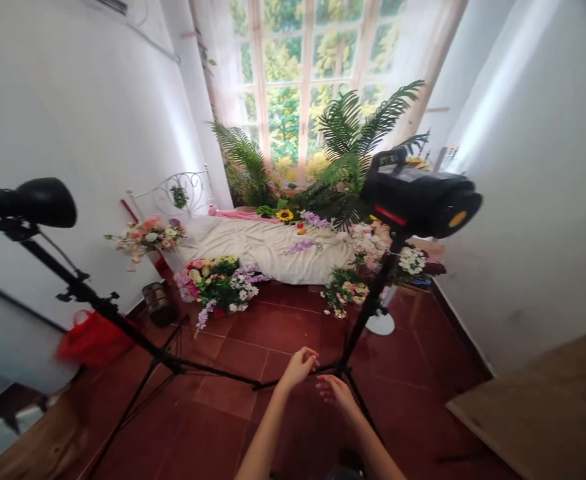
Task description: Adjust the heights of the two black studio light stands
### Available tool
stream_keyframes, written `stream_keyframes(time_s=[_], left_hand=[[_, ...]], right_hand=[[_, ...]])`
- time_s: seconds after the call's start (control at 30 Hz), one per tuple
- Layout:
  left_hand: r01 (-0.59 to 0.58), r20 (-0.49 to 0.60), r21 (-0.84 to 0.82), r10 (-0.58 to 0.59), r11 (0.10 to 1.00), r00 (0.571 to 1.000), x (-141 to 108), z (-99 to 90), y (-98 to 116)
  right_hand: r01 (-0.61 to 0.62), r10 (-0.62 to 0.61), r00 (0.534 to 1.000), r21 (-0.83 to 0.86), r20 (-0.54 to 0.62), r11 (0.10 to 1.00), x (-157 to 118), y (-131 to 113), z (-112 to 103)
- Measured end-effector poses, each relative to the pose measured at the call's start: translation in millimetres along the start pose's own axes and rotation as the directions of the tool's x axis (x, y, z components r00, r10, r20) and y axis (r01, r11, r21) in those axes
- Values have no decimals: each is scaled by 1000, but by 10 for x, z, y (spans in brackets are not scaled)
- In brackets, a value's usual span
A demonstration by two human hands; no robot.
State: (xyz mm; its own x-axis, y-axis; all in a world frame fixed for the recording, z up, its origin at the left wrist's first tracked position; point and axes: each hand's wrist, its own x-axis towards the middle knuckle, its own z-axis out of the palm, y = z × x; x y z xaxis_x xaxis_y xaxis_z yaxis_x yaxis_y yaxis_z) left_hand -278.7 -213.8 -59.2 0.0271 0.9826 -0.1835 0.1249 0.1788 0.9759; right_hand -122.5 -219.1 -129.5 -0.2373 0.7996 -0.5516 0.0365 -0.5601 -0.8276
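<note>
My left hand (300, 367) is held out over the dark red tiled floor, low in the middle of the head view, its fingers curled inward; whether something small is between them cannot be made out. Just below and to its right is my right hand (337, 392), with its fingers bent and slightly apart and nothing visible in them. A small gap separates the two hands. Nearest to them are the legs of a black light stand (373, 293), which carries a large black studio lamp (423, 200) above and to the right.
Another black lamp (47, 202) on a stand is at the left, near a red bag (93, 337). A bed with a cream cover (253, 243), flower bunches (217, 283) and palm leaves (343, 130) lies ahead. A brown board (543, 400) is at right.
</note>
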Motion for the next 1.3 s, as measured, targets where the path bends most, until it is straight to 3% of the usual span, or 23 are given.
stream_keyframes(time_s=[0.17, 0.23, 0.3, 0.4, 0.5, 0.57, 0.63, 0.73, 0.87, 0.97, 1.17, 1.3], left_hand=[[-221, 31, 58, 220, 974, 975, 556, 874, 738], [-310, -7, 56, 311, 949, 950, 755, 1155, 1025], [-396, -99, 91, 404, 914, 909, 938, 1386, 1308], [-514, -222, 249, 565, 821, 795, 1189, 1654, 1741], [-565, -233, 389, 671, 727, 703, 1413, 1874, 2147], [-558, -224, 414, 675, 719, 703, 1542, 2013, 2349], [-516, -219, 423, 637, 744, 739, 1644, 2144, 2462], [-414, -270, 508, 597, 755, 756, 1735, 2306, 2476], [-330, -341, 638, 640, 695, 688, 1779, 2441, 2391], [-281, -332, 717, 667, 638, 666, 1799, 2503, 2360], [-162, -338, 788, 637, 594, 693, 1800, 2596, 2366], [-103, -339, 815, 614, 570, 713, 1784, 2627, 2361]], right_hand=[[73, -68, 996, 93, -64, 993, -19, -231, -1139], [132, -125, 989, 98, -78, 986, 12, -404, -1556], [196, -189, 979, 93, -75, 976, 47, -640, -1876], [251, -249, 968, 99, -32, 963, 83, -1077, -2157], [227, -236, 970, 128, 54, 965, 116, -1500, -2269], [184, -202, 974, 165, 100, 969, 151, -1711, -2306], [136, -171, 976, 230, 136, 964, 195, -1847, -2344], [87, -170, 964, 361, 205, 928, 269, -1935, -2417], [6, -186, 937, 519, 296, 855, 355, -1951, -2506], [-66, -204, 919, 641, 338, 765, 394, -1948, -2510], [-14, -260, 943, 801, 211, 598, 419, -1930, -2396], [-13, -326, 923, 863, 205, 505, 444, -1903, -2368]])
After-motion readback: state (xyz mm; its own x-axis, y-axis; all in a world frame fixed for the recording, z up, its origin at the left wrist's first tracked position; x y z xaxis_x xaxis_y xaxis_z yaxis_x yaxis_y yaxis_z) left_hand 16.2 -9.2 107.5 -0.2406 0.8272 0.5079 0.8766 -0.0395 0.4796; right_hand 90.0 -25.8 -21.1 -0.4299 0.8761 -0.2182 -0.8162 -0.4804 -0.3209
